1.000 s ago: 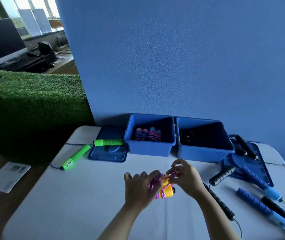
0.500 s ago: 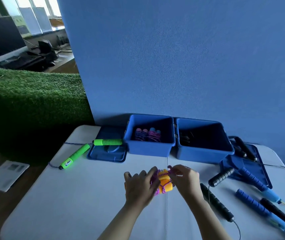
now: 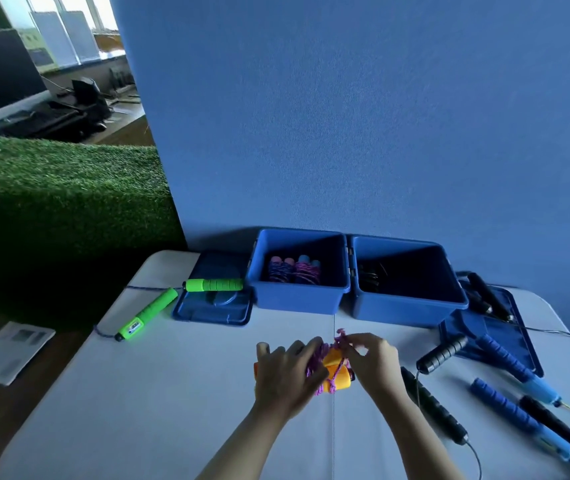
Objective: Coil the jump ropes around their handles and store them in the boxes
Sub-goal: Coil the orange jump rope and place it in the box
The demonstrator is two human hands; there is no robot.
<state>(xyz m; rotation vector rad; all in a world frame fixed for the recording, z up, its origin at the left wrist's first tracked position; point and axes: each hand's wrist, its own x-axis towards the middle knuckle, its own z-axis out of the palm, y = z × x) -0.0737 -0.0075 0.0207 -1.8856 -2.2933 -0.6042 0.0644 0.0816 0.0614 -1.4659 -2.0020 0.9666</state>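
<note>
Jump rope handles (image 3: 337, 374), orange and bound together by purple cord (image 3: 314, 363), sit just above the bench (image 3: 138, 410), in front of the two boxes. The left hand (image 3: 288, 370) wraps its fingers round the bundle, apparently to keep the coils from slipping. The right hand (image 3: 370, 358) pinches the loose cord end (image 3: 340, 336), probably for tucking. The left box (image 3: 299, 299) already holds two coiled ropes and stands open within reach. Green handles (image 3: 172, 303) lie uncoiled at far left.

Bare table (image 3: 159, 393) left of hands gives passing room; right side crowded by black handles (image 3: 430, 403) and blue handles (image 3: 505, 410). Left box (image 3: 299, 299) partly filled, right box (image 3: 404, 306) roomier.
</note>
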